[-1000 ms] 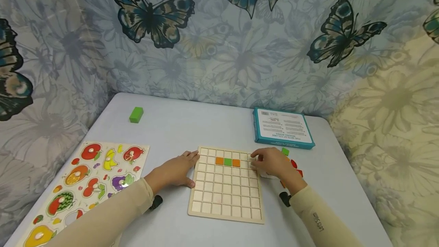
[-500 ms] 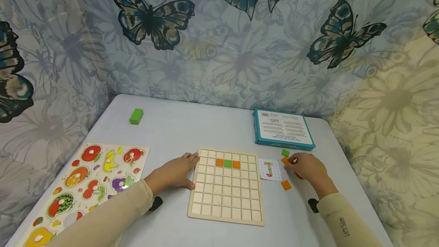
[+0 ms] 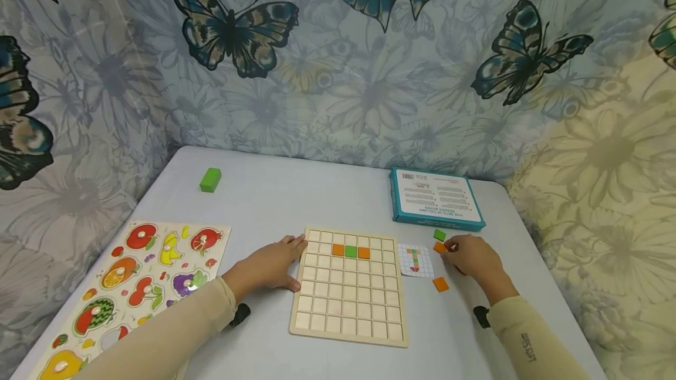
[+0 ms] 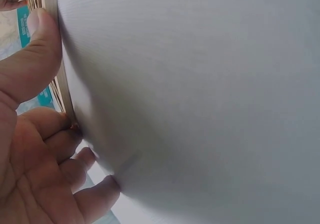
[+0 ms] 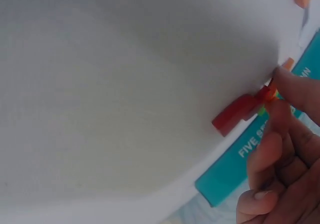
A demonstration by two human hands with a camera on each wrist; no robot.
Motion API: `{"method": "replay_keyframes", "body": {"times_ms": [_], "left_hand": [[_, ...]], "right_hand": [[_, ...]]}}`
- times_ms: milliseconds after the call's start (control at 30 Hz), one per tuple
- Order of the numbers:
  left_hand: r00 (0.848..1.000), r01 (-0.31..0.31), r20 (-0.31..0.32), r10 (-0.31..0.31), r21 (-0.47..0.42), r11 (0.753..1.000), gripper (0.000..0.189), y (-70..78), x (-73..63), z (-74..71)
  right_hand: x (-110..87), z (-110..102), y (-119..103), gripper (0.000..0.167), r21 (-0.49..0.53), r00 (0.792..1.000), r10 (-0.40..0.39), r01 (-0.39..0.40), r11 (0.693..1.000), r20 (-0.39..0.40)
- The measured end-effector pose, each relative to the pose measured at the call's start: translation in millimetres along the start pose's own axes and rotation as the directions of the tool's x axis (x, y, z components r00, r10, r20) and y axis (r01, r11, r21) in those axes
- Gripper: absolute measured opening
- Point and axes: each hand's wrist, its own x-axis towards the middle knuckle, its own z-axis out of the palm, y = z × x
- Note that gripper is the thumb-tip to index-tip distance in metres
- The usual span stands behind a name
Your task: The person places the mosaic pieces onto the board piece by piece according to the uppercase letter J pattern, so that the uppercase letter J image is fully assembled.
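Note:
My left hand [image 3: 269,265] rests at the left side of a wooden grid board [image 3: 348,308], its thumb and fingertips against the edge. In the left wrist view the thumb lies on the board's rim [image 4: 50,1]. An orange, a green and another orange tile [image 3: 364,252] form a row on the board. To the right of the pattern card [image 3: 416,261], my right hand [image 3: 475,260] pinches a small red tile [image 5: 263,93] between thumb and index finger. Beside it lies a larger rounded red piece [image 5: 235,114]. The hand hides both red pieces from the head view.
Near the right hand lie a green tile [image 3: 439,234], an orange tile [image 3: 439,247] and another orange tile [image 3: 440,284]. A teal box [image 3: 438,195] stands behind them. A fruit puzzle board [image 3: 174,271] is at left, a green block [image 3: 210,180] at back left.
My right hand has moved from the board's upper right corner rightward to the loose pieces, uncovering the pattern card, and then stayed there. The left hand keeps its place.

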Motion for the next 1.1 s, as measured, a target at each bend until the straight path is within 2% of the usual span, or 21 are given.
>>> {"method": "replay_keyframes", "body": {"times_ms": [167, 267, 400, 567, 700, 800, 1100], "left_hand": [[1.000, -0.003, -0.005, 0.003, -0.008, 1.000, 0.100, -1.9, 0.1, 2.1], [1.000, -0.001, -0.001, 0.001, -0.013, 1.000, 0.100, -1.9, -0.8, 1.4], [1.000, -0.003, 0.002, 0.003, -0.011, 1.000, 0.099, -1.4, -1.9, 0.4], [1.000, -0.010, -0.004, 0.010, -0.009, 1.000, 0.098, -1.9, -2.1, 0.6], [1.000, -0.005, -0.006, 0.005, -0.003, 1.000, 0.099, -2.3, -1.0, 1.1], [1.000, -0.005, -0.002, 0.005, -0.009, 1.000, 0.099, -1.9, -0.8, -0.1], [1.000, -0.003, -0.015, 0.002, -0.045, 0.999, 0.100, -3.2, -0.3, -0.1]], "right_hand": [[-4.0, -1.4, -9.5, 0.035, 0.024, 1.000, -0.012, 0.013, 1.000, -0.025], [-8.3, 2.3, -27.6, 0.033, 0.023, 0.995, -0.080, 0.082, 0.996, -0.061], [-15.8, 12.3, -64.7, 0.028, 0.000, 0.971, -0.224, 0.225, 0.974, -0.087], [-24.5, 26.9, -111.6, 0.022, -0.002, 0.941, -0.332, 0.332, 0.943, -0.059], [-26.4, 37.3, -136.5, 0.019, -0.037, 0.904, -0.425, 0.423, 0.905, -0.044], [-25.3, 43.3, -146.8, 0.019, -0.069, 0.883, -0.468, 0.465, 0.883, -0.041], [-25.0, 53.0, -156.8, 0.015, -0.089, 0.864, -0.502, 0.497, 0.863, -0.044]]}}
